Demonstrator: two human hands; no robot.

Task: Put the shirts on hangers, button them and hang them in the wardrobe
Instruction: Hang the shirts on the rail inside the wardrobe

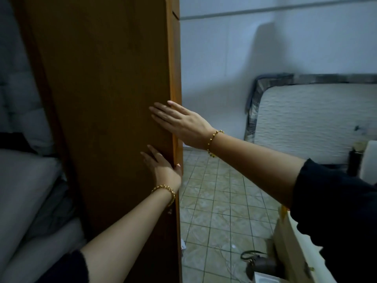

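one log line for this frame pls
stage: at wardrobe door | left hand: flat on door near edge, lower | right hand: flat on door, above left | held: nothing

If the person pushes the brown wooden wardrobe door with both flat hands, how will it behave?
The wardrobe door is a tall flat wooden panel, so it will probably stay stiff and swing as one piece. The left hand and right hand lie flat near its edge, so it likely turns easily.

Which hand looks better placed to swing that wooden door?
Probably left: the left hand has its thumb at the door edge, while the right hand only lies flat on its face.
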